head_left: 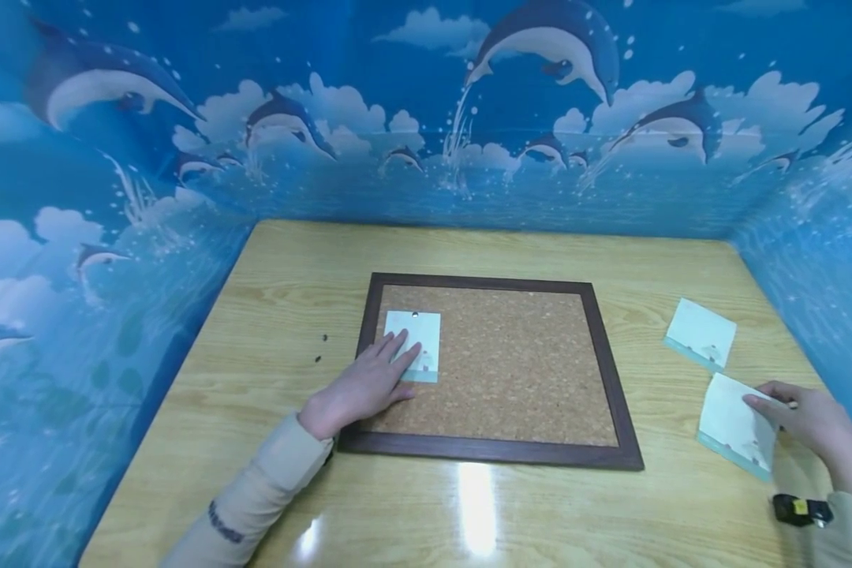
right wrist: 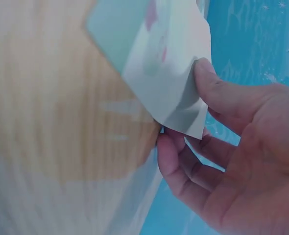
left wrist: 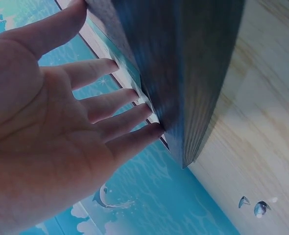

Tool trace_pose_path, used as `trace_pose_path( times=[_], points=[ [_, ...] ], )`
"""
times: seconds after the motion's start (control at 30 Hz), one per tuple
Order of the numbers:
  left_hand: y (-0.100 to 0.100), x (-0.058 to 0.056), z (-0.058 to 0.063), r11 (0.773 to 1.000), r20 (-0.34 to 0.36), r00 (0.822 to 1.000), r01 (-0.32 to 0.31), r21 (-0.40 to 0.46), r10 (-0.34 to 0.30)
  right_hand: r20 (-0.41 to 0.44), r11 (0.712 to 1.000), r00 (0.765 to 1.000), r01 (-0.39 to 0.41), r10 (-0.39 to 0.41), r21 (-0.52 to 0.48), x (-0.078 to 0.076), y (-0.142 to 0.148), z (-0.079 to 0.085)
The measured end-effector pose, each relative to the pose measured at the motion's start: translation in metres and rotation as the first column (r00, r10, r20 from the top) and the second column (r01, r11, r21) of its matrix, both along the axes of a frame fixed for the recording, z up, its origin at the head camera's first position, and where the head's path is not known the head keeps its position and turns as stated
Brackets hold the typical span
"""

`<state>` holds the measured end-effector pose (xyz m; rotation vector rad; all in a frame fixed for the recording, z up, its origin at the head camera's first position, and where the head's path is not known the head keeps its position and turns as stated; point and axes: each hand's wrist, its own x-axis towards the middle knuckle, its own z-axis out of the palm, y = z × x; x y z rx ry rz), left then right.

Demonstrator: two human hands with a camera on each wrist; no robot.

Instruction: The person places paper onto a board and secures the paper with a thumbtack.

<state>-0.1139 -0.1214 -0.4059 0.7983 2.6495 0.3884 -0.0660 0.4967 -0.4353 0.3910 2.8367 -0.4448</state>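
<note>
A framed corkboard [head_left: 525, 363] lies on the table. On its left part is a pale note sheet [head_left: 429, 331] with a green lower band, a small dark pushpin [head_left: 415, 315] at its top edge. My left hand [head_left: 369, 383] rests on this sheet, fingers spread and fairly straight; the left wrist view shows the fingertips at the board's edge. At the far right, my right hand [head_left: 816, 418] pinches a second note sheet [head_left: 734, 418] between thumb and fingers. In the right wrist view, that sheet [right wrist: 169, 73] bends near the thumb. A third sheet [head_left: 701, 335] lies just beyond it.
Two small dark pins [head_left: 325, 338] lie on the wooden table [head_left: 291, 268] left of the board. Blue dolphin-printed sheeting [head_left: 369, 181] walls in the back and both sides. Its right side comes close to my right hand.
</note>
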Motion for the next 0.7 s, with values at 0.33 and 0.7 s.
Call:
trace_pose_path(
  times=[0.33, 0.7],
  points=[
    [0.000, -0.001, -0.002, 1.000, -0.006, 1.000, 0.000, -0.009, 0.000, -0.182, 1.000, 0.983, -0.019, 0.016, -0.017, 0.008, -0.015, 0.025],
    [-0.001, -0.001, -0.002, 1.000, -0.024, 1.000, 0.013, 0.000, -0.013, -0.468, 0.992, 0.884, -0.055, -0.004, -0.111, -0.022, -0.105, 0.087]
  ],
)
